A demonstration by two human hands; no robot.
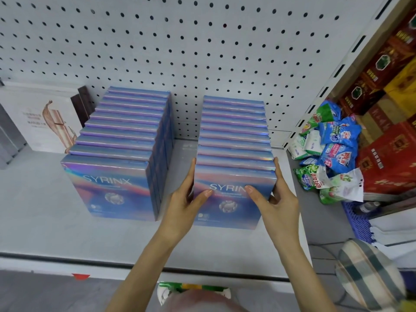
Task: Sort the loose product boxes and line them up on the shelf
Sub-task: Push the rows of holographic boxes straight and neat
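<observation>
"SYRINX" on the left front box (108, 192); "SYRIN", its end hidden, on the right front box (229, 209)

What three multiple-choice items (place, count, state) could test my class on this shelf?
1. Where does the white printed carton stand? A) left of the rows B) right of them C) atop them
2. How many rows of shiny blue SYRINX boxes stand on the grey metal shelf? A) one B) two C) four
3. What do the left hand and right hand do? A) hang idle B) lift a bag C) grip the right row's front box
Key: 1A, it flanks the left row; 2B, two rows side by side; 3C, thumbs on its face.
</observation>
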